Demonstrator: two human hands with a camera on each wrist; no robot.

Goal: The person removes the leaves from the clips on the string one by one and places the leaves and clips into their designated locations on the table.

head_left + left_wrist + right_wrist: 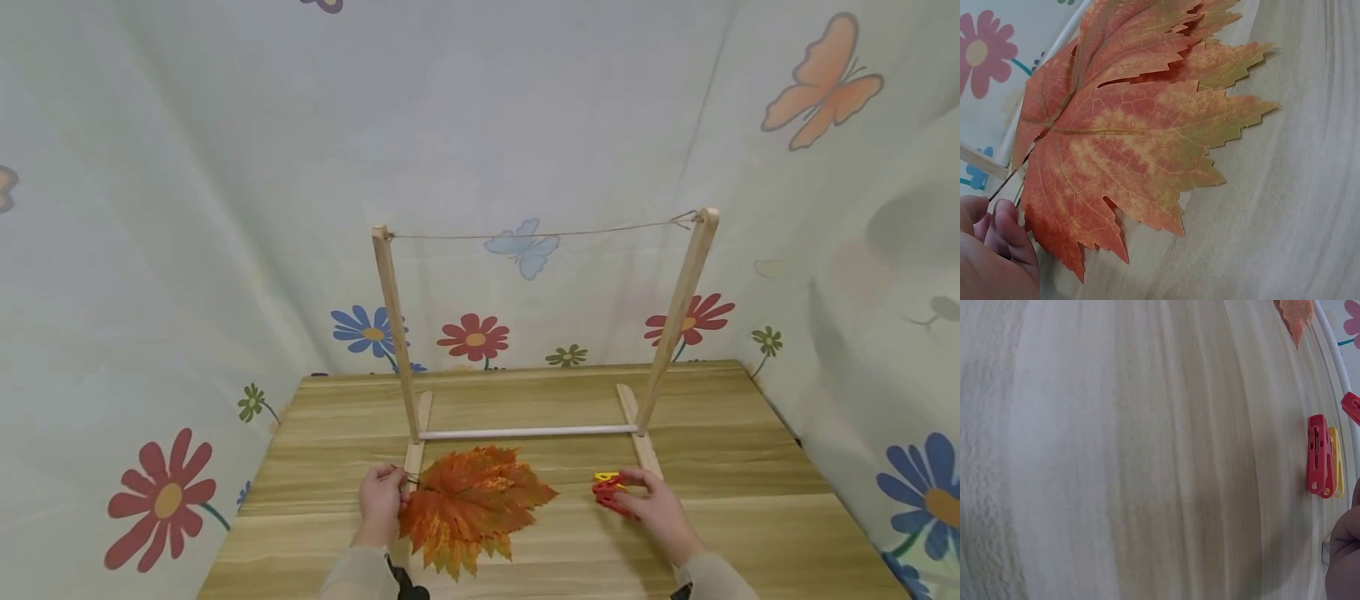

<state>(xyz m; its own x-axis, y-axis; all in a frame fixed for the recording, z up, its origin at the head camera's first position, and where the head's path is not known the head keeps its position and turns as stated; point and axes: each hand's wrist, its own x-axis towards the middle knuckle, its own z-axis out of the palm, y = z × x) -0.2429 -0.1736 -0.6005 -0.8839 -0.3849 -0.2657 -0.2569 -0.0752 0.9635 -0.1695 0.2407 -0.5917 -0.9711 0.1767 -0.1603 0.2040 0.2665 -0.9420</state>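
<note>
My left hand (381, 500) pinches the thin dark stems of artificial maple leaves (476, 500) between thumb and fingers. These orange-red leaves, toothed and green-tipped, overlap one another low over the table; the left wrist view shows their veins and the pinched stem (1007, 181). On the right, my right hand (654, 504) has its thumb and fingers around a red clothespin (609, 484). That raised clothespin (1352, 406) is cut off by the right wrist view's edge, and the grip on it is out of that view. Beside it lie more clothespins, red (1317, 453) and yellow (1336, 459).
A wooden frame (678, 325) stands behind the hands, with a thin string (450, 237) tied between its two posts and a white rod (525, 432) low across its feet. The wood-grain table (525, 400) meets a printed fabric backdrop (480, 125) behind and at both sides.
</note>
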